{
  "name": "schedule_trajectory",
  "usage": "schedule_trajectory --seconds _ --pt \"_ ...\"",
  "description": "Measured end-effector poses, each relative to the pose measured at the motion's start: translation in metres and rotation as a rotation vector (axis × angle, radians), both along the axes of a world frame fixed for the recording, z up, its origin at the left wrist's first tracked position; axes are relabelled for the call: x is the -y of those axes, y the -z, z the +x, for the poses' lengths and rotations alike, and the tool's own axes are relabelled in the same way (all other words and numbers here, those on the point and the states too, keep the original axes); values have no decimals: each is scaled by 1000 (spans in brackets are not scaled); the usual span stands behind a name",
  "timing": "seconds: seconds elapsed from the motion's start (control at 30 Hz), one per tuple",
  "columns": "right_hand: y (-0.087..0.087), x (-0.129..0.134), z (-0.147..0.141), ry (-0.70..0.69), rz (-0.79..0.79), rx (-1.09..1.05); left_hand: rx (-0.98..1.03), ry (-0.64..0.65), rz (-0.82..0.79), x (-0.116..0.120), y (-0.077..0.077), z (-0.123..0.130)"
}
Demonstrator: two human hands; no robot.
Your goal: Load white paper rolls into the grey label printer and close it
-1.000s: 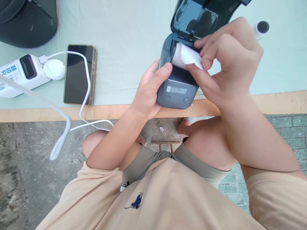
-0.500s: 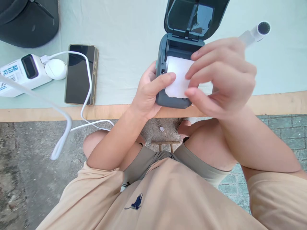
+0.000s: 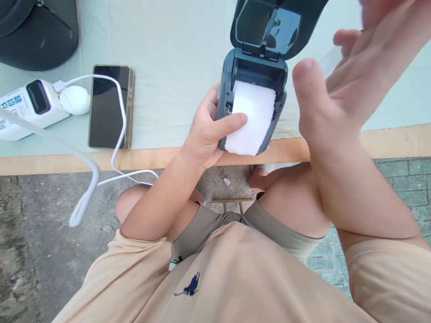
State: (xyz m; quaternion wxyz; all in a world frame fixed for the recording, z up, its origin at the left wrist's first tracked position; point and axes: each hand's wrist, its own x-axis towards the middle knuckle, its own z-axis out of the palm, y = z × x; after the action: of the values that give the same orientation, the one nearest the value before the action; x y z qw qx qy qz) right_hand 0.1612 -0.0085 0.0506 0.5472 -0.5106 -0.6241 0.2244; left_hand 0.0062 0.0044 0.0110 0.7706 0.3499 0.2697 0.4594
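One dark blue-grey printer [image 3: 261, 69], lid [image 3: 251, 27] raised, bears ragged-edged white paper [image 3: 256, 107].

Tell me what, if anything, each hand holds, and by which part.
The left hand holds the dark open device by its left side, thumb over the white paper. The right hand is open, with nothing visibly held.

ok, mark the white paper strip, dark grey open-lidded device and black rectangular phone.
White paper strip [image 3: 256, 110], head view: middle of its face.
Dark grey open-lidded device [image 3: 259, 70], head view: back of its open compartment.
Black rectangular phone [image 3: 106, 110], head view: middle of the screen.
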Motion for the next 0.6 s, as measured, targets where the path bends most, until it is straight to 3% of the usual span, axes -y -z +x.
schedule_trajectory --seconds 0.07,0.23,0.43,0.6 --pt "1 -5 -2 55 73 95 -39 9 0 0 0 -1" --pt "9 -15 6 -86 200 276 -27 15 25 -2 2 -2" --pt "17 -17 18 -281 196 470 27 3 41 -3 5 0" --pt "18 -16 17 -306 184 482 23 -20 6 -1 1 1"
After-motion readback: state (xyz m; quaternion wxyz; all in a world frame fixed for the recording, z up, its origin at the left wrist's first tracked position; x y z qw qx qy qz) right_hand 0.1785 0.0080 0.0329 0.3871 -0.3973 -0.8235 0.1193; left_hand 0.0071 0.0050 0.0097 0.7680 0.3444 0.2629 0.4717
